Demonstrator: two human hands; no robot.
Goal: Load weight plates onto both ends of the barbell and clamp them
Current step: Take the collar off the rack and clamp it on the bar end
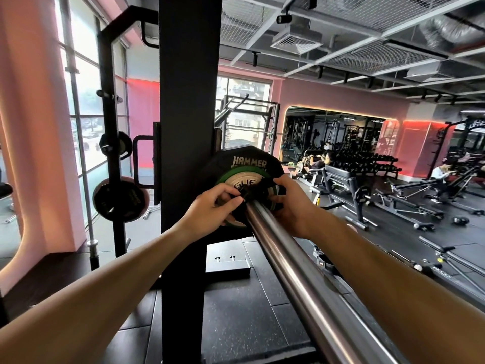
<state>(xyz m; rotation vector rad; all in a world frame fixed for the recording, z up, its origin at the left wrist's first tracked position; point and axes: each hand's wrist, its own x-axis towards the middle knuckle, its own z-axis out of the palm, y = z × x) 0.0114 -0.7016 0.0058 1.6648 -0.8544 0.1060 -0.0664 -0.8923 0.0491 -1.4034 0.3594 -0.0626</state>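
Both hands, left hand & right hand, are gripping black clamp on barbell sleeve, against green plate; black rack upright is standing just behind.

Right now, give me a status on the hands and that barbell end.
Left hand and right hand grip black clamp against green plate, on barbell. Nothing blocking.
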